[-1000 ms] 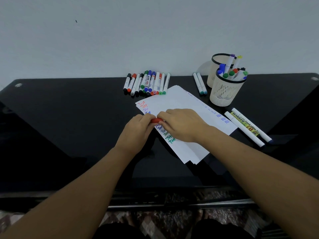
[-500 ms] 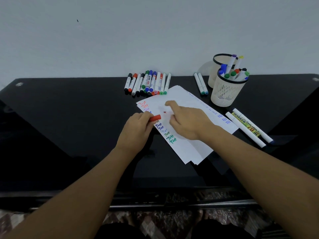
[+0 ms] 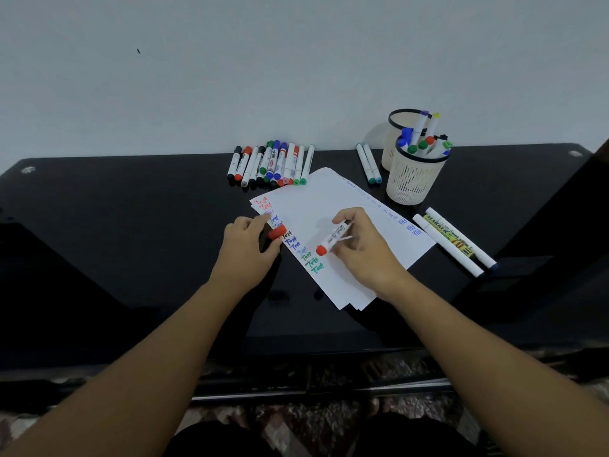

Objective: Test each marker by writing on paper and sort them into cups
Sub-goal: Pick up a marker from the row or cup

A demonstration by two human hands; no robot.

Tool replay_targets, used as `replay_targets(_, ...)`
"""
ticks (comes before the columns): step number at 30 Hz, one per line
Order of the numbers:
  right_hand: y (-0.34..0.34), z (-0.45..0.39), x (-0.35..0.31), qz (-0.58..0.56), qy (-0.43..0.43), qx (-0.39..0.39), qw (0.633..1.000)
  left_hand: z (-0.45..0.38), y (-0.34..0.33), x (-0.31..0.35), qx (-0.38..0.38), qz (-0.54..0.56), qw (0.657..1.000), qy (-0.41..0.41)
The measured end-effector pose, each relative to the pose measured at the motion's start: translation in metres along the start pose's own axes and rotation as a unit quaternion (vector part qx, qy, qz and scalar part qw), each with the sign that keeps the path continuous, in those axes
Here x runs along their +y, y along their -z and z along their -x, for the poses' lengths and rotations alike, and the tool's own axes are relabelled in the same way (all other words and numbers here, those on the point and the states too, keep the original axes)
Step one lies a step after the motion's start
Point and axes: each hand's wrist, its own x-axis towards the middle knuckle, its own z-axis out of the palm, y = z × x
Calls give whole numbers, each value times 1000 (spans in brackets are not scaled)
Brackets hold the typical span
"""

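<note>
Nearest the camera, both forearms reach out over the near edge of the black table (image 3: 131,242). The left hand (image 3: 248,250) sits at the left edge of the paper (image 3: 309,206), fingers curled round a red cap (image 3: 276,231) that pokes out toward the right. The right hand (image 3: 359,249) is over the middle of the sheet, pinching a white marker (image 3: 333,237) between thumb and fingertips; the barrel slants, with its red end (image 3: 321,250) down at the near left and the other end up under the fingers (can't tell if the writing tip is touching the paper, it's hidden).

The paper is really a small stack, angled on the table, with "Test" written over and over down its left edge in red, blue, black and green, and some blue writing along the right edge too.

Right of the stack, two long white markers (image 3: 456,242) lie side by side on the table, one with a yellow-green label.

Further back, a row of capped markers (image 3: 270,164) lies just beyond the far left corner of the paper, with red, black, blue and green caps. Two more white markers (image 3: 369,163) lie near the cups. On the far right, a white mesh cup (image 3: 412,181) holds a bunch of markers, and a second cup (image 3: 400,122) with a black rim stands right behind it with a couple sticking out.
</note>
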Motion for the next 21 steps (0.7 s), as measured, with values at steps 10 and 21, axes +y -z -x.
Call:
replay_targets(10,3,0,-7,-38,8,61,997,16,-6,0,-52,-119,986,-105)
replay_targets(21,5,46,1,-72,18,21,997,10,-2,12,-115,-82,990,-5)
